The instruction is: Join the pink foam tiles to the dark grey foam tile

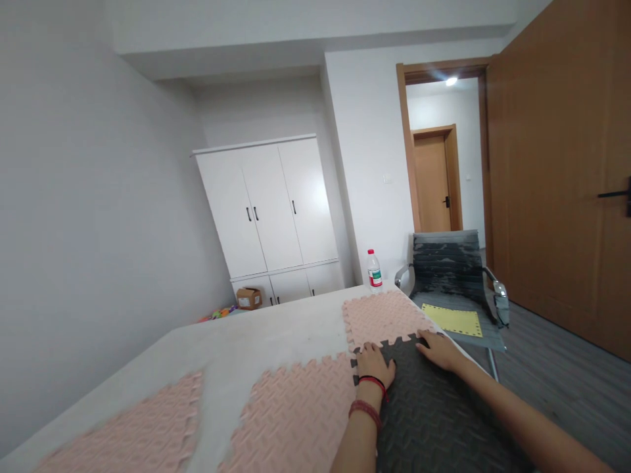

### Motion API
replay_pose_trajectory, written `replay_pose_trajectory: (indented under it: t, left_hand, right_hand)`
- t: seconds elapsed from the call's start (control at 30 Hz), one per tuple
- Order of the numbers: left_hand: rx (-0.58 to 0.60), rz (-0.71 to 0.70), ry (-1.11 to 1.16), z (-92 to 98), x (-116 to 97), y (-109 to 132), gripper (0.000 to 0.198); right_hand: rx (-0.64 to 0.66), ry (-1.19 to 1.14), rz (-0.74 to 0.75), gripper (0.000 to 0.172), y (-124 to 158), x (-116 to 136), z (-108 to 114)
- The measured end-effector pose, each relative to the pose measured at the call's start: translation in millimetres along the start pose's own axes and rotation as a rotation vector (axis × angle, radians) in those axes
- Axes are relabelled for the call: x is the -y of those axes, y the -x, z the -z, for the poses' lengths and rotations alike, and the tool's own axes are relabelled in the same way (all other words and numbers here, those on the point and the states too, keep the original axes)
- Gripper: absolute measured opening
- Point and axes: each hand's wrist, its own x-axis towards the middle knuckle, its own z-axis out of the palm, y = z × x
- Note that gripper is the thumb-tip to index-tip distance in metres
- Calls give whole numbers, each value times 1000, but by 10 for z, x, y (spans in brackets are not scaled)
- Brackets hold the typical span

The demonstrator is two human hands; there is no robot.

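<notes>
1. Lying on the R part of the white worktop (276,335), the dark mat (424,420) is running from its far edge back toward the wearer; the near end is going out of frame, so can't tell its long axis.
2. Its toothed far edge is pointing at the far pink mat (377,314) & meeting it; can't tell if all teeth are locking.
3. L teeth are poking out by the L hand (373,366), facing the mid pink mat (296,414); the L arm is hiding part of that seam.
4. L hand is resting palm-down on the far L corner, fingers nearly together, thumb apart.
5. R hand (438,350) is touching the far R corner, fingers extended, thumb spread, not clamping anything.
6. R forearm (517,408) is covering much of the dark mat's R side, nr the worktop's R edge, so little room is showing there.
7. More room is showing L of the far pink mat, & b/w the mid pink mat & L pink mat (142,420).
8. Bottle (374,270) is standing upright just beyond the far pink mat.
</notes>
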Motion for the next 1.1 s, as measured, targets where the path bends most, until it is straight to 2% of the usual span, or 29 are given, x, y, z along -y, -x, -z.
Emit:
replay_pose_trajectory:
  t: [0.13, 0.27, 0.4, 0.5, 0.63, 0.8, 1.1]
  left_hand:
    - [8, -24, 19, 15, 67, 36, 67]
    - [-4, -55, 44, -43, 123, 65, 66]
    - [10, -20, 42, -104, 100, 37, 66]
    - [41, 22, 32, -112, 74, -2, 69]
    - [80, 40, 16, -97, 72, -39, 72]
    - [91, 30, 9, -94, 80, -67, 72]
    - [36, 9, 27, -106, 90, -18, 70]
  right_hand:
    - [25, -16, 39, 61, 75, -97, 54]
    - [-8, -5, 60, 59, 173, -151, -42]
    - [-108, 36, -35, 69, 155, -234, -164]
    - [-112, 39, -118, 71, 61, -320, -198]
    - [-105, 22, -157, 67, -65, -393, -219]
    - [-139, 2, -118, 64, -106, -436, -249]
    - [-210, 1, -61, 63, -75, -464, -226]
